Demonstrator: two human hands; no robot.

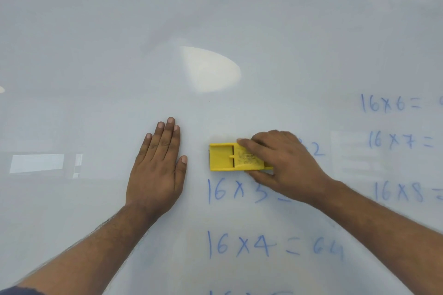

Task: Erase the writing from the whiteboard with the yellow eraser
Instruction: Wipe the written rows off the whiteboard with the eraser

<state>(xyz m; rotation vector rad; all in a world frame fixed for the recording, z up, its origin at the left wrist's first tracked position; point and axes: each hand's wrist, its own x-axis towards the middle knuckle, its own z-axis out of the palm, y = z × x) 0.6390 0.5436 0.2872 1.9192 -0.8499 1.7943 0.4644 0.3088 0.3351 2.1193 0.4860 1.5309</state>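
Yellow eraser (230,157) gripped by R hand (285,163), just beside flat L hand (157,172).

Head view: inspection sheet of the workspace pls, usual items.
Surface: whiteboard, upper and left area bare, light glare mid-board.
Job's things: yellow eraser flat on board; blue writing remains, rows 16x3, 16x4, 16x6 to 16x8; a lone 2 right of the eraser.
Clutter: nothing seen.
Hands: left hand flat on board, empty; right hand grips the eraser.
Cables: nothing seen.
Surroundings: only dim reflections in the board.
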